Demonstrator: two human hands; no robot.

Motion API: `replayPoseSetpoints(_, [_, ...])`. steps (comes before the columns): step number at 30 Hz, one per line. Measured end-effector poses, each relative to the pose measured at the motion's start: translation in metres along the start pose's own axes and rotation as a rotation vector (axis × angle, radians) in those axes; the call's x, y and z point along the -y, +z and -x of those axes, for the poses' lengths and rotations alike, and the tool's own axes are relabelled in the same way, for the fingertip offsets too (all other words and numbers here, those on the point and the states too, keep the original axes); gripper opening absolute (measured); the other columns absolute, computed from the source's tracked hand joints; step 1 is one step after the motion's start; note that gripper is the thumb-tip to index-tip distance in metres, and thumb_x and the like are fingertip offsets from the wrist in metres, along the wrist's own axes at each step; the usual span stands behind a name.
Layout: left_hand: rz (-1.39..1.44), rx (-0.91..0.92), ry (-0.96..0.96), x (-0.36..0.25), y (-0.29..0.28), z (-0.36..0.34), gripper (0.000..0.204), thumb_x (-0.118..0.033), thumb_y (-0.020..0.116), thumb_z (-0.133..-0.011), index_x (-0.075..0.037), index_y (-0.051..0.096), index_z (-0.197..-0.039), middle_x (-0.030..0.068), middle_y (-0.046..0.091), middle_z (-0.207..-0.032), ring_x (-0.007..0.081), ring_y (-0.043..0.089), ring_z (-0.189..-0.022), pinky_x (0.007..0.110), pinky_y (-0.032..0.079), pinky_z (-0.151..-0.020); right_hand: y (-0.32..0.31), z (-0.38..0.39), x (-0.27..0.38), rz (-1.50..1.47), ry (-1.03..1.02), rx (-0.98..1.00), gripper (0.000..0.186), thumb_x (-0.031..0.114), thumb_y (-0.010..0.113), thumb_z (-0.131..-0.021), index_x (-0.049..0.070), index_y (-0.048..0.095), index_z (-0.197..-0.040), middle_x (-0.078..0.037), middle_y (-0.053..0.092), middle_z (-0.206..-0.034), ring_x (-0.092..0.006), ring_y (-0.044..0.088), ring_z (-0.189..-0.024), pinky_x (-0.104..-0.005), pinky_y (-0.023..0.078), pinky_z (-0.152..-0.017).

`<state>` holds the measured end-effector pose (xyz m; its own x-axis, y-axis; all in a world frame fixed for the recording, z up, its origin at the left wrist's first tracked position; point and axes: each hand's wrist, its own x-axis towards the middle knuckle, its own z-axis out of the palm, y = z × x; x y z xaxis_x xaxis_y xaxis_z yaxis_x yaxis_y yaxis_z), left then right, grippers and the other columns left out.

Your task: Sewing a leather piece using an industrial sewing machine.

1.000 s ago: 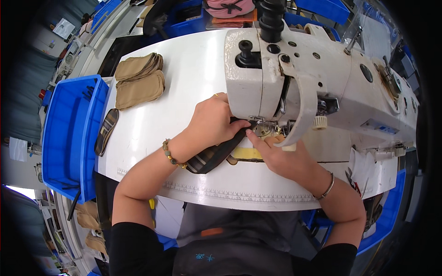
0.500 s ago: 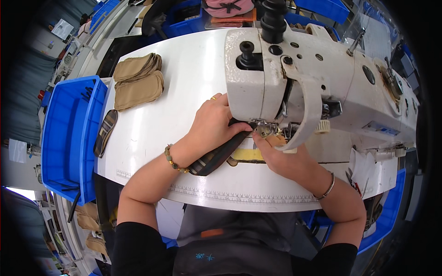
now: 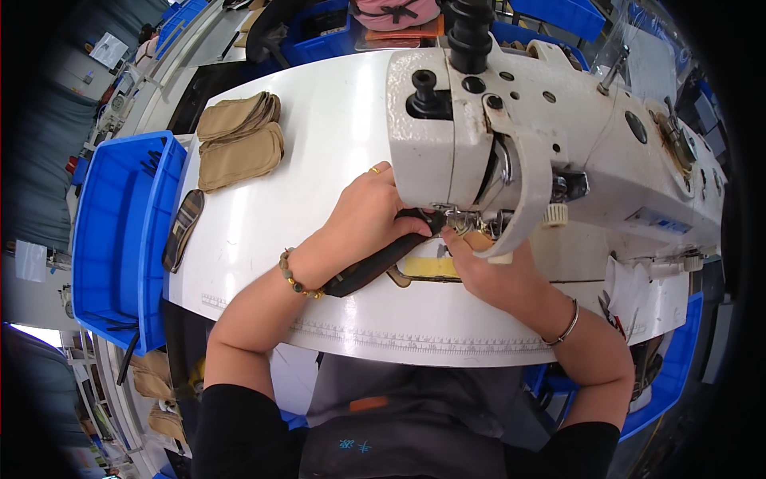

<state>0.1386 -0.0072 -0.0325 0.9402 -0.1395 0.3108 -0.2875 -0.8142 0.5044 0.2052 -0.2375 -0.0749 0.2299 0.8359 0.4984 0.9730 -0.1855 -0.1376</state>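
A white sewing machine (image 3: 590,168) stands over the white table (image 3: 319,128). My left hand (image 3: 359,219) grips a long dark fabric piece (image 3: 359,271), its thumb pressing close to the presser foot (image 3: 455,217). The piece runs diagonally from under that hand to the needle area. My right hand (image 3: 495,275) is bent, its index fingertip at the fabric's edge beside the foot; its other fingers are curled and partly hidden by the machine's white guard. A yellow patch (image 3: 427,265) lies on the machine bed below the foot.
Two stacks of tan fabric pieces (image 3: 239,156) lie at the back left, with a plaid piece (image 3: 182,231) near the left edge. A blue bin (image 3: 120,239) sits beside the table's left. Scissors (image 3: 614,319) lie at right. More bins and pink goods (image 3: 395,12) stand behind.
The dark piece's lower end has risen slightly and shows less plaid. My right fingertip has shifted slightly rightward along with my left thumb, near the foot.
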Motion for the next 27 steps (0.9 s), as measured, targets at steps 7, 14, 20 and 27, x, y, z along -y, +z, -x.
replayPoseSetpoints(7, [0.047,0.024,0.017,0.006,0.0,-0.002,0.029,-0.024,0.086,-0.066,-0.011,0.079,-0.09,0.0093,0.068,-0.097,0.0323,0.063,-0.094,0.041,0.053,-0.081,0.004,0.002,0.002,0.023,0.0,-0.038,0.026,0.005,0.068,-0.082,0.003,0.072,-0.108,-0.008,0.064,-0.064,-0.0266,0.064,-0.053,-0.0388,0.049,-0.046])
replayPoseSetpoints(14, [-0.03,-0.05,0.017,-0.005,0.004,-0.001,0.031,-0.023,0.086,-0.067,-0.011,0.078,-0.094,0.0097,0.068,-0.098,0.0331,0.064,-0.093,0.042,0.053,-0.08,0.007,0.004,-0.002,0.052,0.027,0.01,0.023,0.007,0.067,-0.084,0.004,0.071,-0.106,-0.008,0.06,-0.057,-0.0274,0.062,-0.05,-0.0397,0.047,-0.045])
replayPoseSetpoints(20, [0.081,-0.017,-0.043,-0.005,0.005,-0.002,0.032,-0.022,0.086,-0.067,-0.009,0.078,-0.094,0.0103,0.07,-0.093,0.0335,0.064,-0.093,0.043,0.053,-0.079,0.002,-0.001,0.008,-0.397,0.491,0.146,0.017,0.006,0.072,-0.087,0.002,0.073,-0.104,-0.007,0.075,-0.094,-0.0205,0.072,-0.088,-0.0364,0.054,-0.085])
replayPoseSetpoints(27, [0.043,-0.073,-0.029,-0.006,0.009,-0.001,0.033,-0.022,0.087,-0.065,-0.009,0.078,-0.094,0.0107,0.071,-0.088,0.0327,0.066,-0.088,0.043,0.054,-0.077,0.002,0.003,0.003,-0.446,0.489,0.189,0.02,0.007,0.068,-0.091,0.002,0.069,-0.111,-0.006,0.075,-0.101,-0.0164,0.07,-0.097,-0.0297,0.053,-0.079])
